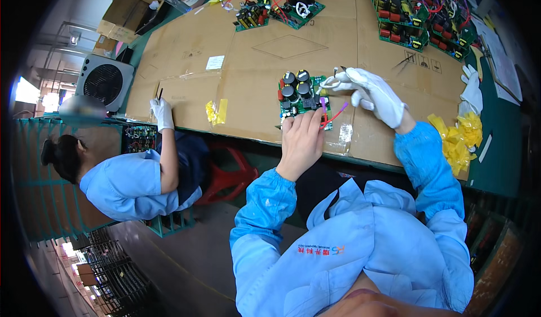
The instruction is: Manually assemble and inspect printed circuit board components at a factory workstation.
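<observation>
Right now the green circuit board (302, 98), carrying black cylindrical capacitors, lies near the front edge of the cardboard-covered bench (253, 52). The bare left hand (301, 139) rests flat on the board's near edge, fingers spread and closed on nothing, pinning it down. The gloved right hand (375, 94) sits just right of the board, pinching a small white looped wire (331, 83) between its fingertips; the loop points left toward the board's upper right corner, so the right hand is the nearer one to that corner. A red wire (337, 114) trails off the board's right side. Yellow tape scraps (459, 139) lie at the bench's right edge, more boards (420, 13) at its far corner. A co-worker's gloved hand (162, 113) holds a thin tool at the left edge, beside a grey fan (104, 80).
</observation>
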`<move>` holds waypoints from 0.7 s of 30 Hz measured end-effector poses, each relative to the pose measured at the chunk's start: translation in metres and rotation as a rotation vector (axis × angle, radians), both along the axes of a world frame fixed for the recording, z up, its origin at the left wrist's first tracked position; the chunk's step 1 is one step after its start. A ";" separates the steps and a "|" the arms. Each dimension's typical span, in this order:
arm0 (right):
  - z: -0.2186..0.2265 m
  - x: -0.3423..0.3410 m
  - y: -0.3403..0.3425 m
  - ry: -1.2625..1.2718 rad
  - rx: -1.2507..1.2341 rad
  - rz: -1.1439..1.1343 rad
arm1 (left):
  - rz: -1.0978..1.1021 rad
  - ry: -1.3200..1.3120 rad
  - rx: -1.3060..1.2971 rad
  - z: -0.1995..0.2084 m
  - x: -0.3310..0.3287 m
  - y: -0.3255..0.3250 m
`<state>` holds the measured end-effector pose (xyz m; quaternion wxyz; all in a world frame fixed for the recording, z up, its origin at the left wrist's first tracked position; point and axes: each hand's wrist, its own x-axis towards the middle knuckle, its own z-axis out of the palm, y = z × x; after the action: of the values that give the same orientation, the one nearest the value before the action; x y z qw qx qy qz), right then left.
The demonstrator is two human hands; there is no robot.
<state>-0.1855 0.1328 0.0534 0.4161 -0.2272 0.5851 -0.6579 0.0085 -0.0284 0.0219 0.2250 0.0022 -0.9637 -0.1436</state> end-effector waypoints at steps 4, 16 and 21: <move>0.014 0.009 0.028 0.300 0.369 -0.028 | 0.009 -0.037 -0.112 0.000 -0.007 0.004; -0.023 0.029 0.029 1.190 0.686 -0.071 | -0.007 0.035 -0.224 -0.022 -0.009 -0.005; -0.026 0.031 0.031 1.109 0.600 0.120 | -0.002 0.082 -0.307 -0.030 -0.009 -0.007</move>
<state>-0.1547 0.1641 0.0272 0.1326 -0.4403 0.8590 -0.2251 -0.0003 -0.0354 -0.0078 0.2618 -0.0388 -0.9643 0.0051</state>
